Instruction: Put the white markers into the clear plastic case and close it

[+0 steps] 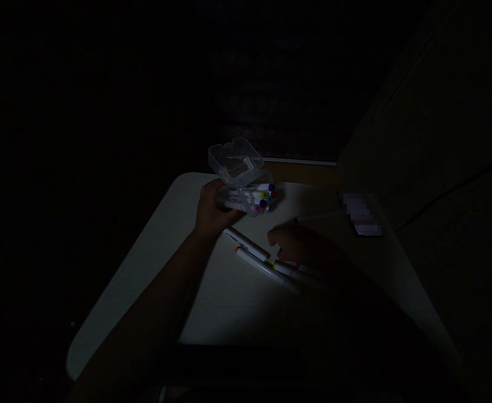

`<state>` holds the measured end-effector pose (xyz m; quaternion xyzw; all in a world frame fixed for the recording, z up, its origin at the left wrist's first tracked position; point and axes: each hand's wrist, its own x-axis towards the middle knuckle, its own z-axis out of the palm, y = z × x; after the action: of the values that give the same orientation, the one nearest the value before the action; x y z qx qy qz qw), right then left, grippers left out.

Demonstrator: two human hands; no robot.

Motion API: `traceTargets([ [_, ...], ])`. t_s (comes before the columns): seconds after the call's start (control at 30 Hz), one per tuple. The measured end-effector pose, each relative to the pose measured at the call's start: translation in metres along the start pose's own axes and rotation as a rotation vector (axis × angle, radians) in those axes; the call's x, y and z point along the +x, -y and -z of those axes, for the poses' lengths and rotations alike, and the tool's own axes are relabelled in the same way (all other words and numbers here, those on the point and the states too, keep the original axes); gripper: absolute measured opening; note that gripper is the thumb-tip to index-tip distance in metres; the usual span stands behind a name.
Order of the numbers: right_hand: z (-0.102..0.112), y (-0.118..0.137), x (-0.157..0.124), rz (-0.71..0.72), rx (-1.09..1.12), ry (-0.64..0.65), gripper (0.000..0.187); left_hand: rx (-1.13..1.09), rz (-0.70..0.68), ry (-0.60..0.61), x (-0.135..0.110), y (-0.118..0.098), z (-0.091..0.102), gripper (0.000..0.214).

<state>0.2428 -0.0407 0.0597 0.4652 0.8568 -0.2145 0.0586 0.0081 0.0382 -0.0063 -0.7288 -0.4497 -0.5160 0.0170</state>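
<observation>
My left hand (210, 210) is wrapped round a clear plastic case (236, 178) whose lid stands up. Several white markers (248, 197) lie inside it, their purple, yellow, red, blue and pink ends pointing right. Over the loose markers hovers my right hand (307, 244), thumb and forefinger bent and apart, with nothing visible between them. Just below and left of it are a green-tipped marker (247, 244) and an orange-ended marker (266, 270). A yellow-ended marker (285, 268) lies partly in shadow beneath the right hand, with a reddish end beside it.
The pale tabletop (216, 313) has rounded corners and is dimly lit. A phone-like thing (361, 215) with a blurred screen lies at the right, and a thin dark-tipped stick (313, 217) lies left of it. A dark cable (439, 196) runs off to the right.
</observation>
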Motion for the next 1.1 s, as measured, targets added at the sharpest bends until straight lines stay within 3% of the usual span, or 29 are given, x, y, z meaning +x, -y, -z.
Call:
traceTargets([
  [0.27, 0.012, 0.009, -0.005, -0.016, -0.010, -0.041, 0.029, -0.002, 0.026, 0.007, 0.000, 0.001, 0.000, 0.072],
  [0.43, 0.023, -0.002, -0.004, 0.044, -0.052, -0.071, 0.027, -0.025, -0.018, -0.017, -0.001, 0.003, 0.001, 0.072],
  [0.7, 0.047, -0.009, -0.025, -0.062, 0.003, -0.253, 0.031, -0.009, 0.024, 0.000, -0.003, 0.002, 0.002, 0.071],
  [1.1, 0.058, -0.002, -0.036, 0.072, -0.013, -0.457, 0.024, 0.005, 0.030, 0.008, -0.005, 0.007, 0.001, 0.073],
])
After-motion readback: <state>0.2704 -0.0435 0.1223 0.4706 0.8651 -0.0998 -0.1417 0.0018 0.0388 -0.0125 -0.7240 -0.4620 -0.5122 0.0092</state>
